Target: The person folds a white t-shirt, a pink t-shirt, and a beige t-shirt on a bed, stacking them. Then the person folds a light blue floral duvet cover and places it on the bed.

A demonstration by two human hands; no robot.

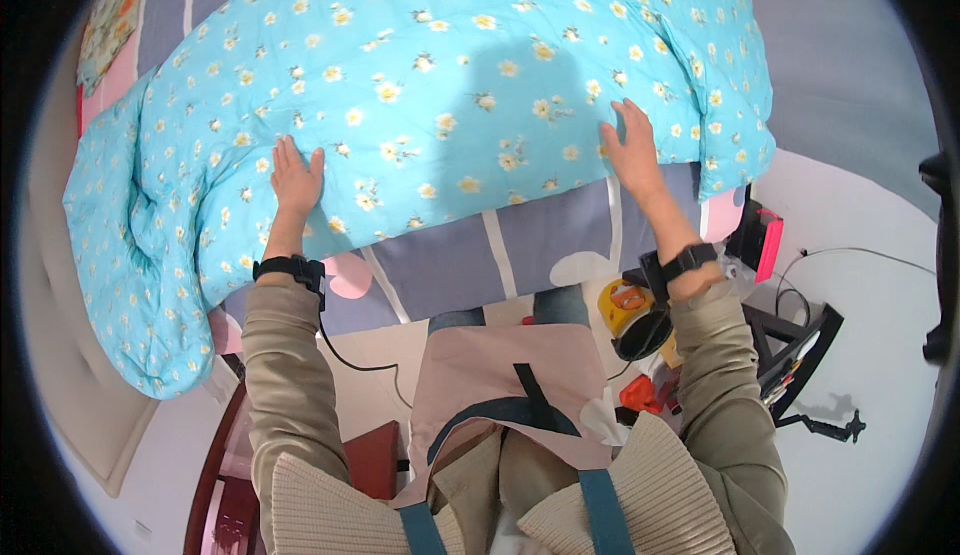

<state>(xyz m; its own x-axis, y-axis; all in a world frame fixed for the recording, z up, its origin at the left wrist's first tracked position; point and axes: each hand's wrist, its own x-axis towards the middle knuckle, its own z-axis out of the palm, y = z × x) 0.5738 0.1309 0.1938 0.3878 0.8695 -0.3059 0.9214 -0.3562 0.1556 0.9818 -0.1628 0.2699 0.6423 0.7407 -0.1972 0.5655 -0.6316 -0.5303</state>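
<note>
A turquoise quilt (390, 90) with white and yellow flowers lies across a bed covered by a grey-blue striped sheet (442, 266). My left hand (296, 178) rests flat near the quilt's front edge, its fingers pointing away from me. Farther right, my right hand (631, 146) is at the quilt, palm turned inward and thumb apart from the fingers; whether it touches the cloth I cannot tell. Neither hand grips anything. At the left the quilt bunches into deep folds and hangs past the bed's edge. Its right end has a raised fold.
The padded headboard (75, 255) stands at the left. A yellow bin (626, 307) with a fish picture is below my right wrist. Beside it are a black shelf rack (795, 352) and a pink-edged box (766, 244). A dark red cabinet (232, 472) is at lower left.
</note>
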